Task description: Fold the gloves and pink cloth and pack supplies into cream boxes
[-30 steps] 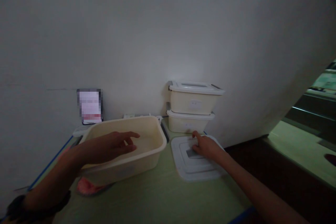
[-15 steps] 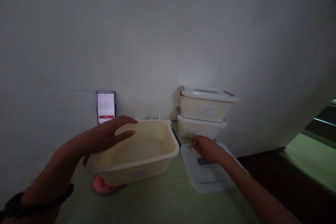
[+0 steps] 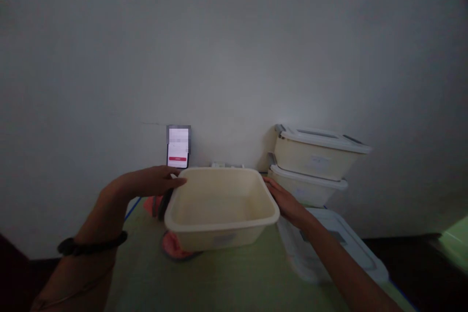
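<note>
An open cream plastic storage box (image 3: 226,239) sits in front of me, its inside bare. My left hand (image 3: 155,181) is at its left rim, thumb over the edge and fingers on the outer side. Against the right side of the box rests my right hand (image 3: 287,202), its fingertips at the rim and partly hidden. A white lid (image 3: 351,253) with a grey panel lies flat under my right forearm. Pink cloth-like slippers or pads (image 3: 175,246) with grey edges show beneath and beside the box.
Two lidded cream boxes, an upper one (image 3: 310,158) on a lower one (image 3: 303,190), stand against the wall at the right. A phone (image 3: 178,148) leans on the wall behind the box. The green tabletop (image 3: 219,282) has blue edges.
My right hand has left the lid and come to the box's right side. My left hand has moved from above the box to its left rim. The view has turned left.
</note>
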The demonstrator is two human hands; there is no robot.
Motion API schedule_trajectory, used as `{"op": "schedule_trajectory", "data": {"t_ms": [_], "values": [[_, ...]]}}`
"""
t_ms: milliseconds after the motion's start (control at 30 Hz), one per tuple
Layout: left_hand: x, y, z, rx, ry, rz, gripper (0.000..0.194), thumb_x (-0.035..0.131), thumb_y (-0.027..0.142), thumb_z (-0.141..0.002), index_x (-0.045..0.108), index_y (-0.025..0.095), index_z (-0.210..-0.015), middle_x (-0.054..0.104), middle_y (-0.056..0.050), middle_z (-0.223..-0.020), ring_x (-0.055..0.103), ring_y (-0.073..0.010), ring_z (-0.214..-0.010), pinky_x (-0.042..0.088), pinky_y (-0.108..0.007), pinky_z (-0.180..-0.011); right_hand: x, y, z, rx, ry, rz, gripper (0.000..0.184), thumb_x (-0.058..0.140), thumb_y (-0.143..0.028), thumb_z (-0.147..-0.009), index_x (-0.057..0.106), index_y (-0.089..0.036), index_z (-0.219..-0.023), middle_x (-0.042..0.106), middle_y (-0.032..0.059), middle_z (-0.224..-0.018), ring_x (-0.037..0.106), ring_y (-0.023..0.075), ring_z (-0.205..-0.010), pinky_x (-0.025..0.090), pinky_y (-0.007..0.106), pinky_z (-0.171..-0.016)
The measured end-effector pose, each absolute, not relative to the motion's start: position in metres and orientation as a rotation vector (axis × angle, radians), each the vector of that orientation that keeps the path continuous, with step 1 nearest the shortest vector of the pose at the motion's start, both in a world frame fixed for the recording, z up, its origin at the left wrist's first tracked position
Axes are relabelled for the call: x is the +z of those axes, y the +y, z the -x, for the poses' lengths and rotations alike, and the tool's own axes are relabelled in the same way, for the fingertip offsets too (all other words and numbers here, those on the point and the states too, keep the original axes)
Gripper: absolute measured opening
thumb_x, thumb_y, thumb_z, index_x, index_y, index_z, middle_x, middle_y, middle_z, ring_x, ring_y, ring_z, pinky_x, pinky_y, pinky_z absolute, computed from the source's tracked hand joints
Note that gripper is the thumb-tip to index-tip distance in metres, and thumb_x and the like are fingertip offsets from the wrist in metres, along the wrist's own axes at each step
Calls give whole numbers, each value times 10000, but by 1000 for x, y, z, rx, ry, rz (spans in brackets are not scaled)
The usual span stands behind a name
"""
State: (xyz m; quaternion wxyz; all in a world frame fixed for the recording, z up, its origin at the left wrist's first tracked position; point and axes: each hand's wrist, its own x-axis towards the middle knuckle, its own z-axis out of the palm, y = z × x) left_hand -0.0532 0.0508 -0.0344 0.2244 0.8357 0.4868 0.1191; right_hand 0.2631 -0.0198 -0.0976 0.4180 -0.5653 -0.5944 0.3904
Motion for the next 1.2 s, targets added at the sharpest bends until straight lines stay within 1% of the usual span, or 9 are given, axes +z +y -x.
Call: {"op": "schedule_trajectory", "data": {"t_ms": [100, 267, 367, 500, 633, 767, 933, 1067, 1200], "values": [[-28, 48, 51, 274, 1307, -2303, 439, 411, 488, -774, 664, 174, -946, 699, -72, -835, 628, -219, -774, 484, -320, -720, -99, -22, -263, 969, -1411, 1363, 406, 378, -436, -845, 475, -220, -1175, 599, 51, -1131, 573, 189, -988, 464, 312, -803], [-17, 41, 43, 555, 1235, -2307, 440, 334, 470, -837, 609, 185, -1029, 666, -61, -986, 575, -227, -949, 429, -350, -867, -83, -25, -270, 903, -1333, 1350, 418, 422, -448, -820, 489, -234, -1173, 552, 32, -1218, 534, 192, -1059, 429, 305, -852], [-13, 35, 34, 719, 1189, -2260, 454, 325, 477, -849, 576, 176, -1079, 645, -64, -1028, 564, -227, -975, 424, -351, -884, -69, -29, -279, 879, -1318, 1353, 421, 430, -437, -810, 487, -243, -1179, 566, 28, -1202, 562, 196, -1015, 454, 302, -804], [-9, 24, 21, 933, 963, -2142, 447, 360, 450, -853, 448, 240, -1238, 559, -28, -1201, 475, -224, -1131, 407, -314, -927, -52, -42, -298, 849, -1252, 1380, 429, 472, -420, -779, 509, -233, -1163, 607, 35, -1137, 599, 202, -936, 479, 294, -732], [-11, 14, 2, 880, 800, -2071, 496, 404, 371, -837, 337, 254, -1315, 478, -27, -1285, 447, -213, -1166, 397, -311, -945, -39, -63, -327, 843, -1174, 1401, 414, 518, -417, -757, 527, -266, -1143, 645, 18, -1050, 623, 200, -867, 486, 288, -676], [-21, 9, -30, 799, 760, -2164, 519, 397, 318, -836, 298, 211, -1334, 494, -47, -1249, 423, -211, -1178, 366, -334, -973, -36, -82, -359, 806, -1165, 1444, 401, 517, -433, -765, 541, -276, -1133, 638, 14, -1081, 618, 204, -902, 487, 298, -703], [-46, 4, -77, 852, 766, -2134, 457, 350, 338, -868, 341, 191, -1301, 555, -56, -1162, 479, -202, -1110, 376, -354, -953, -47, -99, -400, 832, -1156, 1482, 430, 509, -438, -768, 533, -225, -1140, 648, 52, -1062, 629, 209, -892, 501, 300, -692], [-67, -1, -112, 837, 760, -2067, 435, 368, 347, -859, 386, 198, -1267, 591, -55, -1116, 535, -200, -1032, 407, -367, -917, -62, -109, -427, 852, -1187, 1557, 417, 479, -455, -785, 535, -229, -1130, 648, 53, -1069, 625, 212, -916, 502, 323, -738], [-87, -3, -138, 770, 777, -2038, 453, 373, 344, -857, 375, 160, -1271, 590, -86, -1107, 551, -204, -1005, 433, -358, -886, -76, -116, -449, 868, -1236, 1642, 418, 450, -442, -794, 535, -223, -1140, 671, 56, -1023, 646, 210, -859, 512, 339, -713]]}}
